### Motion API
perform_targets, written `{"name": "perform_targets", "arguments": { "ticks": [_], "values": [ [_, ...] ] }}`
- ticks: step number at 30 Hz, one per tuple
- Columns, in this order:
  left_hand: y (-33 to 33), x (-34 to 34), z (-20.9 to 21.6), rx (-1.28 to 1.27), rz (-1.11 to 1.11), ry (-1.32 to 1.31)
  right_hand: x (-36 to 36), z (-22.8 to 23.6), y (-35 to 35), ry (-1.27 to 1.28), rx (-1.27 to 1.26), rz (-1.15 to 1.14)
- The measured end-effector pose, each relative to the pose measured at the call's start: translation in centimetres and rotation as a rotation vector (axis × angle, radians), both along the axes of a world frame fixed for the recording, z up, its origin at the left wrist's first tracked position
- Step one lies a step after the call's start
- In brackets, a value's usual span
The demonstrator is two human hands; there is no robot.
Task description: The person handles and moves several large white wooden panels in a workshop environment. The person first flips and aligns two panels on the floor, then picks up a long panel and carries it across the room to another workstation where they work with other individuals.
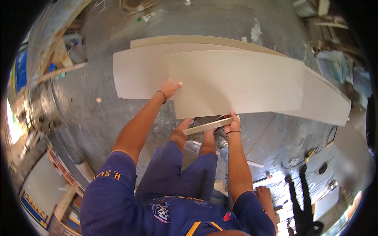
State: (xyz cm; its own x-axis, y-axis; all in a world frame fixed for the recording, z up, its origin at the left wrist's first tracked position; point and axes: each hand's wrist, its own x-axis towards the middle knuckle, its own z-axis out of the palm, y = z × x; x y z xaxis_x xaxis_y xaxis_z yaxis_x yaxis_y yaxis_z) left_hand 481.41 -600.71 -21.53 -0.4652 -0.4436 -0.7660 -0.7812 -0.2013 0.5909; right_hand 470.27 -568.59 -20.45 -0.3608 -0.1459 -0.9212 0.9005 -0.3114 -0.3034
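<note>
Several long, pale beige flat panels lie stacked across the floor, and the top panel [244, 82] sits askew over the wider panel below [138, 70]. My left hand [169, 88] lies on the stack beside the left edge of the top panel, fingers stretched and thumb pointing right. A narrow, pale wooden strip [206, 126] is gripped at its right end by my right hand [233, 124]. That hand is at the near edge of the top panel, its thumb reaching up to the edge. The strip's left end hangs over my legs.
Dark grey floor [102, 118] surrounds the stack. Black cables and a yellow-ended tool [310, 154] lie at the right. Scrap timber [61, 72] is at the left, coiled rope [136, 5] at the far side. Another person's bare limb [264, 195] shows by my right arm.
</note>
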Motion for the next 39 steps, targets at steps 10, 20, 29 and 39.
{"name": "perform_targets", "arguments": {
  "ticks": [10,20,29,39],
  "values": [
    [1.0,-4.3,0.0,-0.327,-0.095,-0.135,-1.8,-2.4,-0.3,-0.021,0.149,0.169],
    [-0.3,-5.8,-1.0,-0.395,-0.138,-0.247,-2.5,-3.9,-1.3,-0.082,0.233,0.255],
    [-0.4,-7.7,-0.1,-0.384,-0.216,-0.409,-3.0,-3.9,-1.4,-0.101,0.261,0.291],
    [1.7,-7.7,-1.4,-0.531,-0.079,-0.401,-3.5,-3.8,-1.8,-0.151,0.293,0.34]
  ]
}}
